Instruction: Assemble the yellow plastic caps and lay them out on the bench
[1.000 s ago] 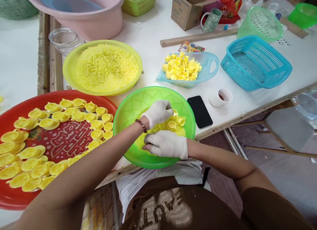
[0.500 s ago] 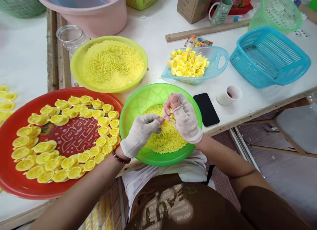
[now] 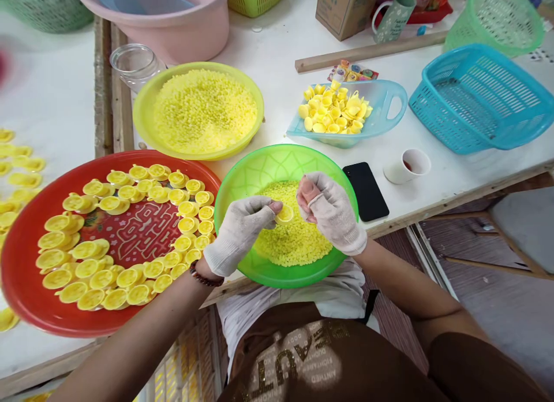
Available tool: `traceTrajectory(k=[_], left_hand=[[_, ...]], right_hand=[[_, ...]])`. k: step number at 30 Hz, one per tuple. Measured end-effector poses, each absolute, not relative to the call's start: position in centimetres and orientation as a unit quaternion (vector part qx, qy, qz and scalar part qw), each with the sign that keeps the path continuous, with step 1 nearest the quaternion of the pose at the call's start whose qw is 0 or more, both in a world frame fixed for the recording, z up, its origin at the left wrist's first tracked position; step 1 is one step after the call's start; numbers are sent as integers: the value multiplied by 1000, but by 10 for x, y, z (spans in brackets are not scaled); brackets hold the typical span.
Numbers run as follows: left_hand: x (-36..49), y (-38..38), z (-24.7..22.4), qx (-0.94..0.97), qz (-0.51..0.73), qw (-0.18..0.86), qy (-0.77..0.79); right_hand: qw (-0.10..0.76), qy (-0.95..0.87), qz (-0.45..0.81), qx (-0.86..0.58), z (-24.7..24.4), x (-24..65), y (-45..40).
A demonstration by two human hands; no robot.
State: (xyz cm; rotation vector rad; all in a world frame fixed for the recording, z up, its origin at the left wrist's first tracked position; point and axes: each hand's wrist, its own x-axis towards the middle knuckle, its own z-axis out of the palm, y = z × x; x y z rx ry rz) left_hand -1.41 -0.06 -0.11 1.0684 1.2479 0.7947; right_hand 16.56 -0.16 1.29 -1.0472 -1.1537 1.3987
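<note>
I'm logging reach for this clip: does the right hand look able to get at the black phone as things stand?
Probably yes: the right hand is over the green bowl, the black phone lies beside that bowl, and nothing covers the phone. What the hand's grip may hold is hidden.

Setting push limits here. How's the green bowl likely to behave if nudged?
The green bowl looks fairly stiff: its rim is evenly round. The yellow beads, loose and heaped, would probably slide if it tilts. It may tip nearward, since its near rim appears to overhang the table edge.
</note>
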Motion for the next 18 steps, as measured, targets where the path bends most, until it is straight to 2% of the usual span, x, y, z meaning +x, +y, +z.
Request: traceTrajectory(k=[4, 6, 12, 18], left_hand=[[-17, 0, -5, 456, 347, 618, 538], [-16, -1, -6, 460, 347, 616, 537], [-25, -5, 8, 440, 361, 610, 551], [-61, -13, 29, 474, 379, 540, 583]], right_hand=[[419, -600, 500, -462, 12, 171, -7], [411, -614, 488, -464, 11, 172, -7], [443, -536, 539, -475, 3, 173, -11], [393, -523, 609, -448, 3, 168, -17]])
